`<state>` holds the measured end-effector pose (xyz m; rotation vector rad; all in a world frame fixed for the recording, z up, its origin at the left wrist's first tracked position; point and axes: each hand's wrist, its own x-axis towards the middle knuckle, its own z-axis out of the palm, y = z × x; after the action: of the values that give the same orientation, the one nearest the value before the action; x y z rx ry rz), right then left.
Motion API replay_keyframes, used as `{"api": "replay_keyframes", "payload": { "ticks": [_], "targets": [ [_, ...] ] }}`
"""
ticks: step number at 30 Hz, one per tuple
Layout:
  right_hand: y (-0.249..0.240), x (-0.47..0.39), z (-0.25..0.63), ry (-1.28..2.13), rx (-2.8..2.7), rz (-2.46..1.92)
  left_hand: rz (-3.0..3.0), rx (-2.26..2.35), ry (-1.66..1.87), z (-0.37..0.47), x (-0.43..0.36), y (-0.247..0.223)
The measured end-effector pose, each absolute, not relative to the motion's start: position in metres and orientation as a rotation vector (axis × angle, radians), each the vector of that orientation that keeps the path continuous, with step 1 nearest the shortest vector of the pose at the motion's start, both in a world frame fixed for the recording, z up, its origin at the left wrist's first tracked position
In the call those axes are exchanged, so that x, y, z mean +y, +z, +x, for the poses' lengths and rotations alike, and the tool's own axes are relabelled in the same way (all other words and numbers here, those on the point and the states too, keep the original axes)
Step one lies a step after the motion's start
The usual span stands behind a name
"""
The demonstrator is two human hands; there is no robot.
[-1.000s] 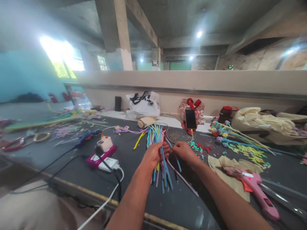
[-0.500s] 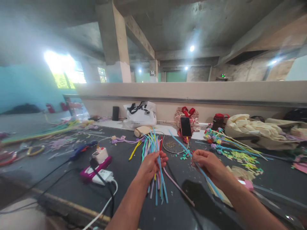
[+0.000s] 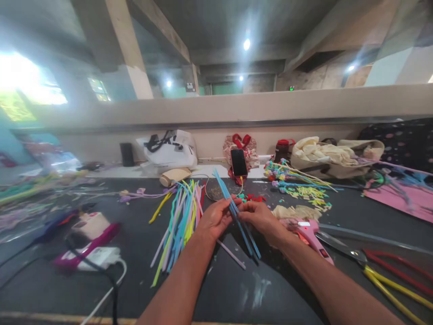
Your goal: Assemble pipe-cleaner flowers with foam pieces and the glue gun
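Several light blue stems (image 3: 244, 235) slant between my two hands over the dark table. My left hand (image 3: 218, 217) is closed round them from the left, fingers curled. On the other side my right hand (image 3: 259, 217) pinches the same stems, its fingertips close to my left fingers. A loose pile of coloured stems (image 3: 184, 216), blue, green, yellow, pink and lilac, lies just left of my left hand. One lilac stem (image 3: 233, 255) rests on the table below my hands.
A pink glue gun (image 3: 313, 237) and large scissors (image 3: 360, 259) lie at the right. A phone (image 3: 238, 162) leans at the back, near a white bag (image 3: 172, 151). At the left is a purple power strip (image 3: 88, 248) with cables. Cut yellow pieces (image 3: 309, 194) lie back right.
My hands have come together; the blue stem in my right hand has joined those in my left. The view has turned right, and the coloured pile now lies left of my left hand.
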<state>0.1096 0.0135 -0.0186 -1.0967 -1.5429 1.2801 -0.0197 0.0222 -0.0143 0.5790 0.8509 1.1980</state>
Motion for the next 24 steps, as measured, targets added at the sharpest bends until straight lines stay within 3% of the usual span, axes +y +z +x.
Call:
{"api": "replay_keyframes", "payload": {
  "ticks": [12,19,24],
  "targets": [
    [-0.022,0.014,0.111,1.283,-1.768,-1.183,0.588,0.85,1.383,-0.035,0.026,-0.013],
    [-0.017,0.011,0.103,1.151,-1.806,-1.001,0.863,0.573,1.357,-0.026,0.01,0.0],
    [-0.011,0.012,0.112,0.904,-1.83,-1.042,1.075,0.67,1.294,-0.025,0.002,0.003]
  ]
}}
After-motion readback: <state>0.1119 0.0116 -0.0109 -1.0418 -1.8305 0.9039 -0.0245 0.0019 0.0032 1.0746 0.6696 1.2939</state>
